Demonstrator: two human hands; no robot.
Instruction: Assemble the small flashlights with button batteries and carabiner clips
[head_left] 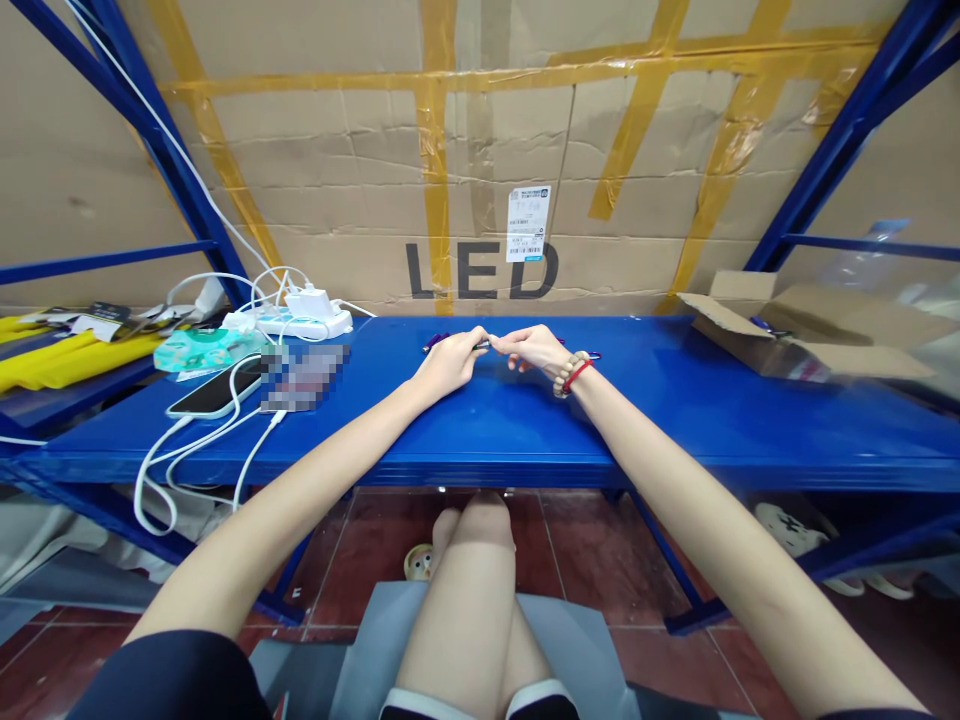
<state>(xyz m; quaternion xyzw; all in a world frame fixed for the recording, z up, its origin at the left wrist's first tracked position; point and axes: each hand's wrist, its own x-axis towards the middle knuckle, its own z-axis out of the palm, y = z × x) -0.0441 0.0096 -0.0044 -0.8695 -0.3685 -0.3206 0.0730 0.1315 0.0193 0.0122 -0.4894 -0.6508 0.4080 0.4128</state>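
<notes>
Above the middle of the blue table (495,425), my left hand (448,364) is closed around a slim dark pen (481,345), with only its end showing past the fingers. My right hand (535,347) meets that end in a pinch between thumb and fingertips; what else it may hold is too small to make out. A purple pen-like piece (433,342) shows behind my left hand. Another slim purple-blue piece (595,356) shows beside my right wrist, mostly hidden by it.
At left lie a phone (217,388), white cables, a power strip (330,322) and a teal tissue pack (210,350). Yellow packages (90,360) lie beyond them. An open cardboard box (780,340) stands at right. A large taped carton (337,200) walls off the back.
</notes>
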